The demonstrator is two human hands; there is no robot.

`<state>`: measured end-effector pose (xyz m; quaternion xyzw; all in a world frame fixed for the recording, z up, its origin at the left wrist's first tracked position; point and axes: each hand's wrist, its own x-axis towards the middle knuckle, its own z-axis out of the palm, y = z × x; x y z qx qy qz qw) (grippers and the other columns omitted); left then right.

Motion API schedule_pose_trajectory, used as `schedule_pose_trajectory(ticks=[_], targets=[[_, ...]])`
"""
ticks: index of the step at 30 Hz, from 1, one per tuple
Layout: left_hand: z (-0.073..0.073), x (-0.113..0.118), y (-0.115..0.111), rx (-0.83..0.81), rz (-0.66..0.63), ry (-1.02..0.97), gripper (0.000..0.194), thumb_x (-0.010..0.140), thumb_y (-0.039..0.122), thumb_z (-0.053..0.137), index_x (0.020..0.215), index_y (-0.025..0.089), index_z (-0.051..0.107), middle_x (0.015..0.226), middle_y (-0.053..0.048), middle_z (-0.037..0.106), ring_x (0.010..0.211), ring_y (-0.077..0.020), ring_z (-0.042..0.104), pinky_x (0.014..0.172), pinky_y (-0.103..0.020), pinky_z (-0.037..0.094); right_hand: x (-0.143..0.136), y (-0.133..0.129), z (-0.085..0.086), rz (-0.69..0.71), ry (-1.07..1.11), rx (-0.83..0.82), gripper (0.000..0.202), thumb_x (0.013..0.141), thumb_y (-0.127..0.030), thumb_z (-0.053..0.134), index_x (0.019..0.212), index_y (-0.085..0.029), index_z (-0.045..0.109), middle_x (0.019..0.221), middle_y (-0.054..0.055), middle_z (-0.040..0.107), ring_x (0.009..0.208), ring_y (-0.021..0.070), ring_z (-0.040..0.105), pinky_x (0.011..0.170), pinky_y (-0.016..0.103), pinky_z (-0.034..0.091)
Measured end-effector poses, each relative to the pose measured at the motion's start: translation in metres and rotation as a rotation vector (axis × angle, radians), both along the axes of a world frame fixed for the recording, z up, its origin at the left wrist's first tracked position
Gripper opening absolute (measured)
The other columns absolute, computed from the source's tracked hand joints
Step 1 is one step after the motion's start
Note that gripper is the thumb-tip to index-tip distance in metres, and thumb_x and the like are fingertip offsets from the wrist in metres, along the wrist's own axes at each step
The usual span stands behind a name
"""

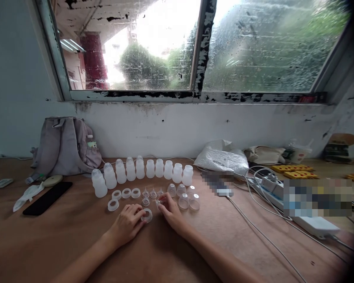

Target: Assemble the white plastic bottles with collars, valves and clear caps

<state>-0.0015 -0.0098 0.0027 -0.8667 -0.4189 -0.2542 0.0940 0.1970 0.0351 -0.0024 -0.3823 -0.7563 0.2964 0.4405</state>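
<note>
My left hand (129,221) has its fingers closed on a translucent white bottle collar ring (147,217) held at the table. Beside it, my right hand (171,212) pinches a small clear silicone nipple (157,202) between thumb and fingers, partly hidden by them. Several more nipples (145,194) stand just beyond the hands. Left of these lie several loose collar rings (126,193). Clear dome caps (183,201) sit in a group right of my right hand. Behind everything, frosted baby bottles (140,168) form a curved row; those on the left have domed tops, those on the right have bare necks.
A grey backpack (63,145) leans by the wall, near a black phone-like slab (47,198) and a white crumpled pouch (28,195). On the right are a silver plastic bag (222,159), a power strip (318,226), loose white cables (244,216) and yellow trays (301,175).
</note>
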Motion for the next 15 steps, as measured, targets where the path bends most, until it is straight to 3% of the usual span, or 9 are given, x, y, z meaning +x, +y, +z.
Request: schedule_pose_trajectory(ticks=[4,7,15], targets=[[-0.004,-0.025,0.002,0.033,0.11,0.008,0.012,0.081,0.023,0.044,0.087,0.019,0.054,0.095,-0.006,0.055,0.088,-0.0204,0.052,0.076,-0.034,0.04,0.005,0.007,-0.003,-0.115,-0.234,0.19,0.01,0.077,-0.024,0.046,0.086,-0.02,0.048,0.071,0.0,0.051,0.062,0.0129,0.049,0.058,0.024,0.037],[-0.007,-0.045,0.006,0.048,0.189,0.002,0.013,0.082,0.026,0.043,0.086,0.02,0.054,0.096,-0.007,0.055,0.092,-0.0217,0.051,0.078,-0.036,0.039,0.005,0.013,-0.009,-0.146,-0.343,0.197,0.013,0.078,-0.023,0.046,0.09,-0.02,0.049,0.074,0.001,0.052,0.065,0.0137,0.05,0.059,0.024,0.038],[-0.018,-0.065,0.014,0.037,0.344,-0.076,0.015,0.081,0.031,0.044,0.086,0.022,0.055,0.098,-0.006,0.056,0.093,-0.023,0.051,0.076,-0.036,0.04,0.006,0.019,-0.014,-0.039,-0.253,0.183,0.023,0.075,-0.015,0.048,0.098,-0.02,0.047,0.075,0.001,0.058,0.071,0.0148,0.054,0.068,0.026,0.041]])
